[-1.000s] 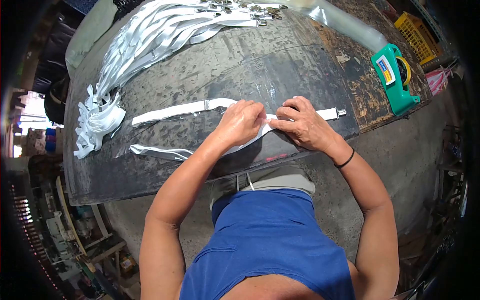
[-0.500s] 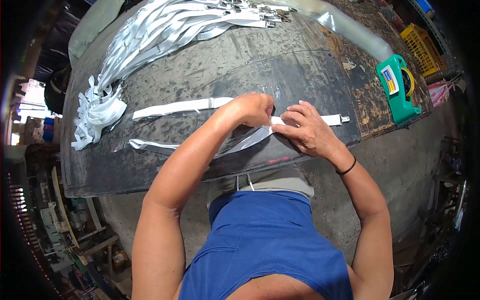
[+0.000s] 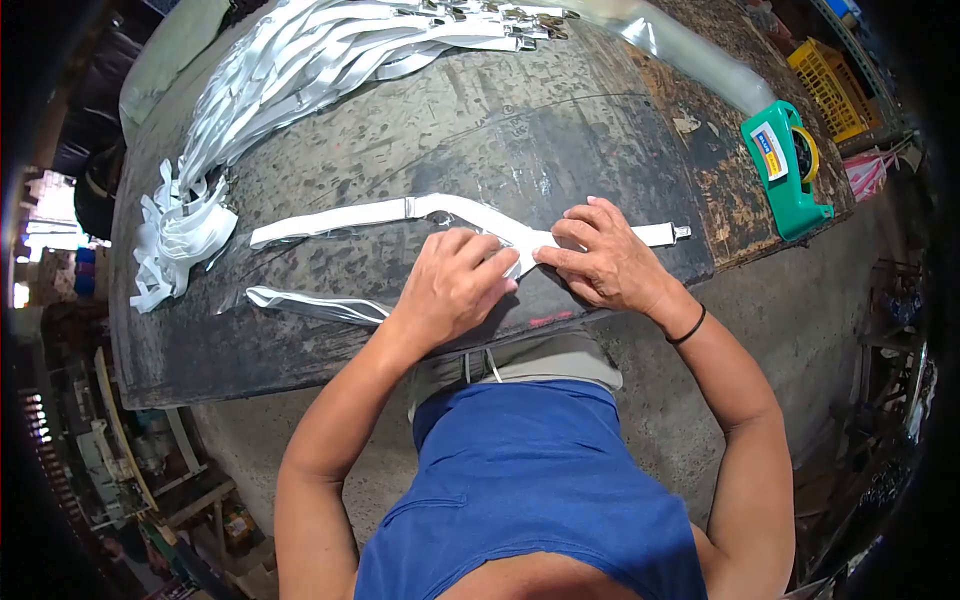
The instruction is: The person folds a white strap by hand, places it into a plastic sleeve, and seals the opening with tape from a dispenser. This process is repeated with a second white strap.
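White Y-shaped suspenders [image 3: 490,218] lie across the dark tabletop, with a metal clip [image 3: 682,232] at the right end. One strap runs out to the upper left through a slider [image 3: 409,208]. The lower strap [image 3: 310,300] passes under my left hand, with a shiny clear film along it. My left hand [image 3: 455,280] has its fingers curled on the lower strap just left of the junction, pinching its edge. My right hand [image 3: 610,250] presses thumb and fingers onto the junction, holding the strap there; its fingertips partly cover the strap.
A large bundle of white suspenders [image 3: 290,75] with metal clips lies at the back left, its ends heaped in a pile [image 3: 190,235]. At the right edge stands a green tape dispenser [image 3: 790,190]. A clear plastic roll [image 3: 690,60] and a yellow crate [image 3: 830,90] are behind it.
My left hand has moved left and toward me, from above the junction to the lower strap, uncovering the upper strap. My right hand stays nearly in place on the suspenders.
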Demonstrator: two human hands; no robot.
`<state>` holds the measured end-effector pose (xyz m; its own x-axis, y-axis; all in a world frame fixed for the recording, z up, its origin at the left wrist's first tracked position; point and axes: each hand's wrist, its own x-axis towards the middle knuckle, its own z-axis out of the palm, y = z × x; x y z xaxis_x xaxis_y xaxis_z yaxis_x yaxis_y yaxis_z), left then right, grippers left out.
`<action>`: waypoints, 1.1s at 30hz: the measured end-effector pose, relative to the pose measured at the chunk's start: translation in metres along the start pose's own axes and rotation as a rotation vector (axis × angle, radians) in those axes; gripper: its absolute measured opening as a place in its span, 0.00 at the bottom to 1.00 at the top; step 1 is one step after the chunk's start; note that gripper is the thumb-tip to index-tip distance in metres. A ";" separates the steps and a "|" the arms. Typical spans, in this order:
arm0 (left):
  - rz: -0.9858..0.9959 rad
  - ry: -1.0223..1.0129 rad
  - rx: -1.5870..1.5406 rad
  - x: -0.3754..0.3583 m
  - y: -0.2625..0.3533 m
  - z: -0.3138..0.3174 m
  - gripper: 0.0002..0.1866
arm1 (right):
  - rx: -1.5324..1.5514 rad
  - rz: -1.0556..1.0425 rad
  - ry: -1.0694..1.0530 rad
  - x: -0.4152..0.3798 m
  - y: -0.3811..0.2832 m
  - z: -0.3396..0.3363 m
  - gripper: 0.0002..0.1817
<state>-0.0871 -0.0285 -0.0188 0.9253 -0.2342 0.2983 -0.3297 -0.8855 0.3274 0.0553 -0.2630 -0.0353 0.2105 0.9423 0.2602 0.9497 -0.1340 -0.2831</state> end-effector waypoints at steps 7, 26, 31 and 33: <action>-0.029 -0.102 0.130 0.000 0.006 0.005 0.26 | -0.015 -0.024 0.019 0.001 0.001 0.001 0.30; -0.035 -0.072 0.145 -0.001 0.007 0.008 0.26 | -0.111 0.100 0.109 -0.013 -0.016 -0.016 0.27; -0.030 -0.093 0.134 -0.002 0.004 0.009 0.24 | 0.007 0.515 0.521 -0.074 0.007 -0.075 0.12; -0.035 -0.084 0.096 -0.001 0.005 0.006 0.24 | -0.068 0.754 0.741 -0.113 0.034 -0.105 0.05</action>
<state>-0.0881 -0.0349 -0.0226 0.9498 -0.2314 0.2107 -0.2808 -0.9272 0.2478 0.0880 -0.4058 0.0224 0.8180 0.1893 0.5432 0.5208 -0.6447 -0.5595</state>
